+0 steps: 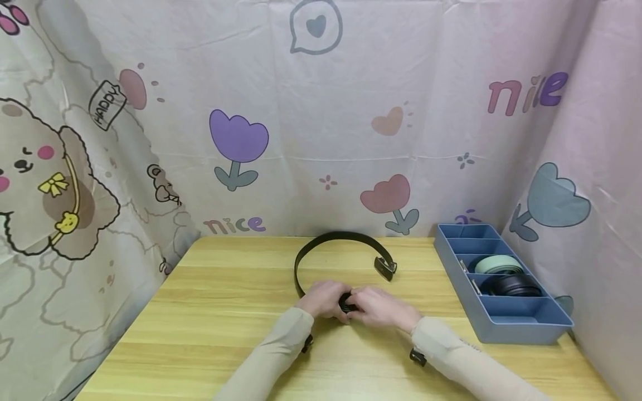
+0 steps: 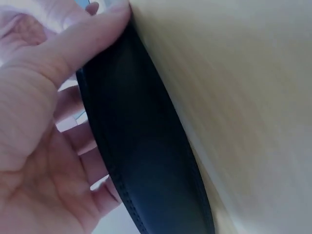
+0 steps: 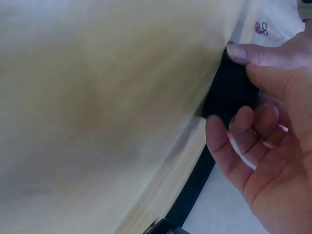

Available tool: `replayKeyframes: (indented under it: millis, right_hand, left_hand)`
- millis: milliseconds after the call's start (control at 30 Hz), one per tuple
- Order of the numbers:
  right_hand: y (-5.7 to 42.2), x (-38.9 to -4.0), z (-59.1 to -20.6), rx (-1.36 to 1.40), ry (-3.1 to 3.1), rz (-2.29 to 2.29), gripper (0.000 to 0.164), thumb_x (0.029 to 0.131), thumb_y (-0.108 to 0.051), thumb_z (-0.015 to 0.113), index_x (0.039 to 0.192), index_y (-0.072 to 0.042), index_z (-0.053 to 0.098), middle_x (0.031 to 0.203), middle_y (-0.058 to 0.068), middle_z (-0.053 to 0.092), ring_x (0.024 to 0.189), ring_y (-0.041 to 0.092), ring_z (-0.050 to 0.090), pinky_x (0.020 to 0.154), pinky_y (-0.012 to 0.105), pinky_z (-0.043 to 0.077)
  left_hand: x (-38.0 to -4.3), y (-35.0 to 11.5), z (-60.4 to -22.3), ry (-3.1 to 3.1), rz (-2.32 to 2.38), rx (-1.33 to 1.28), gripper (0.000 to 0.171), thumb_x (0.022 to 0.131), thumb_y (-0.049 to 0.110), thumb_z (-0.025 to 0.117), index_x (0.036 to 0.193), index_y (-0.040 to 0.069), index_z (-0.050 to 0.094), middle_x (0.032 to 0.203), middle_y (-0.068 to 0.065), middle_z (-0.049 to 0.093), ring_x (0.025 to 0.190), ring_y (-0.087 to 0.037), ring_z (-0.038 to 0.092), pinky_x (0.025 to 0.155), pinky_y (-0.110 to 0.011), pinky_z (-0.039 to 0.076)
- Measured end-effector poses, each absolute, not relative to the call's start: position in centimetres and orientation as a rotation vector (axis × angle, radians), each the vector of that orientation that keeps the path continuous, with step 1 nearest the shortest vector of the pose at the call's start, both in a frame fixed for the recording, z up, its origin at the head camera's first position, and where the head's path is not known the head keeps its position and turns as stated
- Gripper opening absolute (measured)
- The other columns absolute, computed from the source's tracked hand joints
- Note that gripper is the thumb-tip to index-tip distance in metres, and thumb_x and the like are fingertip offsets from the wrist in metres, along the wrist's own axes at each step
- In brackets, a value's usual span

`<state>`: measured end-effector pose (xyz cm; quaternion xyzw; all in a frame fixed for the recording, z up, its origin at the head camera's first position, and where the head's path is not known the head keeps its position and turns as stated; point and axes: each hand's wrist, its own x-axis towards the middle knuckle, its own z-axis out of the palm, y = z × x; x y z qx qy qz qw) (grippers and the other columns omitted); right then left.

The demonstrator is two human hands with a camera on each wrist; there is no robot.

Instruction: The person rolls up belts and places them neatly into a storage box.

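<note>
A black belt (image 1: 341,236) stands on edge on the table, curving in a wide arc from my hands to its metal buckle (image 1: 385,268) at the back right. The end nearest me is rolled into a small coil (image 1: 346,303) between both hands. In the left wrist view, my left hand (image 1: 322,299) pinches the stitched strap (image 2: 141,126), thumb on its near face and fingers behind. My right hand (image 1: 377,308) grips the coil's other side; in the right wrist view its thumb and curled fingers hold the rolled strap (image 3: 231,92). The coil's inside is mostly hidden by fingers.
A blue-grey divided box (image 1: 526,334) stands at the table's right. In separate compartments lie a rolled pale green belt (image 1: 498,263) and a rolled black belt (image 1: 515,286). Printed curtain (image 1: 311,111) hangs along the wooden table's (image 1: 200,323) back and sides.
</note>
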<state>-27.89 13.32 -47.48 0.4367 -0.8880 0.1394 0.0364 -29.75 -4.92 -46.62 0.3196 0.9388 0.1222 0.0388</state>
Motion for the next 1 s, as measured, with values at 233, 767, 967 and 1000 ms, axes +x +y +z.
replayKeyframes:
  millis: [233,767,967,1000]
  right_hand:
    - [13.0,-27.6,-47.3,1.29,-2.691,0.326,0.005,0.089,-0.019,0.07,0.084,-0.019,0.068,0.084,-0.007,0.063,0.073,0.004,0.057,0.068,0.025,0.051]
    - [14.2,-28.5,-47.0,1.47,-2.742,0.371,0.006,0.092,-0.017,0.067,0.096,-0.019,0.07,0.091,-0.006,0.06,0.079,0.003,0.056,0.074,0.019,0.049]
    - [13.6,-27.9,-47.3,1.381,-2.701,0.331,0.008,0.09,-0.023,0.07,0.095,-0.017,0.069,0.096,-0.006,0.059,0.079,0.003,0.055,0.073,0.022,0.05]
    - [13.5,-27.9,-47.4,1.366,-2.698,0.322,0.01,0.09,-0.025,0.07,0.095,-0.017,0.069,0.096,-0.006,0.059,0.079,0.004,0.056,0.073,0.022,0.05]
  left_hand:
    - [-30.1,-5.2,-46.9,2.835,0.437,1.007,0.039,0.063,0.04,0.09,0.09,0.029,0.064,0.081,0.017,0.06,0.071,-0.003,0.053,0.067,-0.022,0.043]
    - [-30.1,-5.5,-46.0,2.652,0.535,0.987,0.046,0.068,0.024,0.089,0.107,0.028,0.065,0.099,0.012,0.065,0.087,-0.005,0.056,0.083,-0.023,0.046]
    - [-30.0,-5.0,-46.4,2.822,0.458,0.945,0.041,0.058,0.036,0.094,0.09,0.03,0.07,0.085,0.017,0.064,0.076,-0.003,0.055,0.073,-0.023,0.047]
    - [-29.9,-5.0,-46.4,2.849,0.431,0.948,0.04,0.057,0.04,0.093,0.088,0.03,0.069,0.083,0.018,0.064,0.074,-0.002,0.055,0.071,-0.023,0.047]
